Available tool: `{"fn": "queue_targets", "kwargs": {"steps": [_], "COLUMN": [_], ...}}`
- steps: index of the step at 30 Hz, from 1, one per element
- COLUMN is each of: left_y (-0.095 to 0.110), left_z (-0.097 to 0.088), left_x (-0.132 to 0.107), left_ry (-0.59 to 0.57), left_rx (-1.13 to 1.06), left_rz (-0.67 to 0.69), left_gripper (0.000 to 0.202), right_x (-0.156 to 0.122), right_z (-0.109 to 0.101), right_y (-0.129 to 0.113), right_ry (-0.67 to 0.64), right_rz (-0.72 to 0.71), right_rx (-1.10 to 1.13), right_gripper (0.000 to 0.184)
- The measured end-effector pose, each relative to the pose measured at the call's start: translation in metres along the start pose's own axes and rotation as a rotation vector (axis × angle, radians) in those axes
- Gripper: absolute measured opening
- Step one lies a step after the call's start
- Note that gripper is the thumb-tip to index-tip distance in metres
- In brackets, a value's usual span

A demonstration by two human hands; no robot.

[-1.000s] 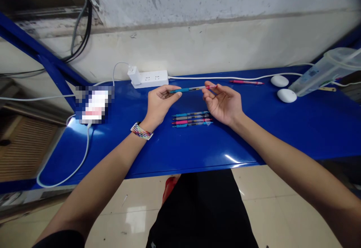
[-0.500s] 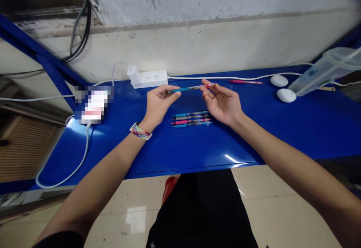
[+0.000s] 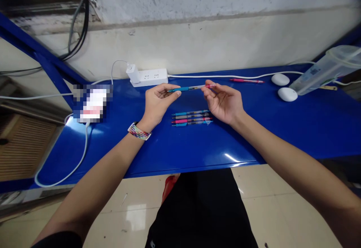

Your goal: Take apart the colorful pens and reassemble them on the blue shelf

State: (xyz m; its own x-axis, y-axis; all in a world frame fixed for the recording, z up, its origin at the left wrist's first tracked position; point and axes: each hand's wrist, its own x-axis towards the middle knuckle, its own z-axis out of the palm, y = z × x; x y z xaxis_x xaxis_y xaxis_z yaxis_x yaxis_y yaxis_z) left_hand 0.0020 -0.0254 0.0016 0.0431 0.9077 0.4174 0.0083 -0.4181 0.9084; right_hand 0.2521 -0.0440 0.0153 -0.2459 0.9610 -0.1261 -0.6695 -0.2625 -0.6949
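Note:
A pen (image 3: 191,88) with a blue grip and a pink end is held level above the blue table (image 3: 296,127). My left hand (image 3: 158,103) pinches its blue end. The fingertips of my right hand (image 3: 224,101) pinch its pink end. Beneath my hands, several pens (image 3: 191,118) lie side by side on the table. A patterned band sits on my left wrist.
A white power strip (image 3: 147,77) with a plugged charger sits at the back, its white cables running both ways. A pink pen (image 3: 246,80), two white oval objects (image 3: 287,94) and a tipped clear plastic cup (image 3: 324,70) lie far right. A blurred item (image 3: 91,103) rests at left.
Hardly anything differs. Both hands keep the pen at about the same place; the view has shifted slightly.

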Motion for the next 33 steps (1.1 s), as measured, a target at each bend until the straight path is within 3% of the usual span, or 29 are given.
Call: {"fn": "queue_targets", "kwargs": {"steps": [12,15,22,33], "left_y": [0.0027,0.0034,0.0034,-0.0027], "left_z": [0.0014,0.0011,0.0012,-0.0033], "left_x": [-0.0005,0.0003,0.0005,0.0029], "left_ry": [0.004,0.016,0.006,0.006], "left_rx": [0.021,0.017,0.011,0.020], "left_rz": [-0.005,0.013,0.016,0.028], "left_gripper": [0.020,0.020,0.020,0.021], "right_x": [-0.0019,-0.0033,-0.0014,-0.0044], "right_z": [-0.0029,-0.0024,-0.0031,0.0007], "right_y": [0.0030,0.0035,0.0060,0.0053], "right_ry": [-0.008,-0.026,-0.038,-0.039], "right_rz": [-0.115,-0.132,-0.126,-0.128], "right_rx": [-0.217,-0.210,-0.119,-0.174], "right_gripper": [0.029,0.034,0.027,0.034]}}
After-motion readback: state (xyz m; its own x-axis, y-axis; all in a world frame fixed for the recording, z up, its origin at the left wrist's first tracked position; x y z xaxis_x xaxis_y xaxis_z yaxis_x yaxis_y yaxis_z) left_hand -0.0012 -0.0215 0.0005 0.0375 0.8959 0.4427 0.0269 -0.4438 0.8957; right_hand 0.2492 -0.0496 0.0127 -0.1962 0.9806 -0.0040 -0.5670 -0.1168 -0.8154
